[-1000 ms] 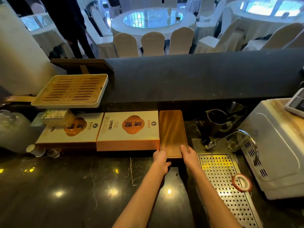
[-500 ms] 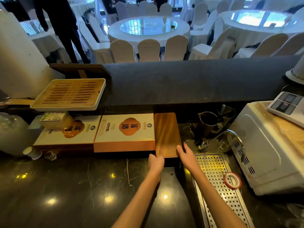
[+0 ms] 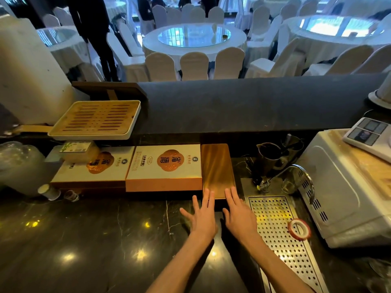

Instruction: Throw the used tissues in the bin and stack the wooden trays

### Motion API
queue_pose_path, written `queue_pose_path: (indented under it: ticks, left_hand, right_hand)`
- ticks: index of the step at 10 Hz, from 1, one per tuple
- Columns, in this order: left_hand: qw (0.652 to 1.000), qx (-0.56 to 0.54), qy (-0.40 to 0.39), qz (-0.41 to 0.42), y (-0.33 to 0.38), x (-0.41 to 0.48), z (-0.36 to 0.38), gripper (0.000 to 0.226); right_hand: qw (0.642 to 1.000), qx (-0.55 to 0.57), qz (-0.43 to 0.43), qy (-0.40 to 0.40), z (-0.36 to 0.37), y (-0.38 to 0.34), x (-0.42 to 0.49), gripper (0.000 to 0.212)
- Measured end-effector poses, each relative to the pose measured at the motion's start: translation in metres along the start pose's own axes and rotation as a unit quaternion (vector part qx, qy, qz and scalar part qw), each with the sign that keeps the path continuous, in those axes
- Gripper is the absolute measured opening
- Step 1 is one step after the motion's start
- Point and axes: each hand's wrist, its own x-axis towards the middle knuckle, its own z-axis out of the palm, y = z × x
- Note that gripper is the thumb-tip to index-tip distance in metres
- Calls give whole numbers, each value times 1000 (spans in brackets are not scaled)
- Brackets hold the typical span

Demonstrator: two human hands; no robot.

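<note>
Head view: the wooden tray (image 3: 218, 169) lies flat on the desk (image 3: 95, 240) straight ahead of me, its long axis running away from me toward the raised dark ledge (image 3: 243, 102). Its left long edge sits tight against an orange-and-cream gift box (image 3: 165, 167); its right long edge faces the perforated metal drain grid (image 3: 281, 235) and the tap (image 3: 296, 172).

My left hand (image 3: 203, 216) and right hand (image 3: 240, 212) are both flat and spread, fingers apart, clamped on nothing. The fingertips of each rest over the tray's near short edge, left hand at the left corner, right hand at the right corner. Neither hand is clearly nearer; the tray lies directly beyond both. I judge this tray as set down where it belongs, so the next move turns on the other tray.

That slatted wooden tray (image 3: 97, 119), with a pale rim, sits well apart to my far left, raised on top of a small packet and boxes, its long axis across my view. My left hand is the nearer one to it. Whether it goes on this stack I cannot tell.

No tissues or bin show anywhere in view.

The desk is dark polished stone with pale veins and bright light reflections. A roll of red tape (image 3: 299, 229) lies on the drain grid, and a white appliance (image 3: 342, 187) stands at the right. Beyond the ledge is a banquet hall with round tables (image 3: 194, 39) and white-covered chairs.
</note>
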Motion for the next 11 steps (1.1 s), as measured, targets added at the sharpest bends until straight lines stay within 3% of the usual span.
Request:
queue_pose_path:
  ticks: [2, 5, 6, 7, 8, 11]
  left_hand:
    - [999, 43, -7, -4, 1, -3, 0, 100]
    - [999, 4, -34, 16, 14, -1, -42, 72]
    - [999, 3, 13, 32, 8, -8, -33, 67]
    - [1000, -5, -4, 31, 1, -11, -27, 70]
    - [999, -18, -7, 46, -4, -12, -32, 71]
    - [989, 3, 132, 70, -50, -82, -39, 29]
  right_hand:
    - [999, -30, 20, -3, -3, -5, 0, 71]
    - [992, 46, 36, -110, -24, -11, 15, 72]
    - [999, 29, 5, -18, -22, -9, 1, 62]
    - [999, 24, -19, 16, -17, -9, -7, 46]
    - [999, 25, -7, -35, -26, -9, -2, 48]
    - [982, 160, -39, 93, -42, -6, -74, 25]
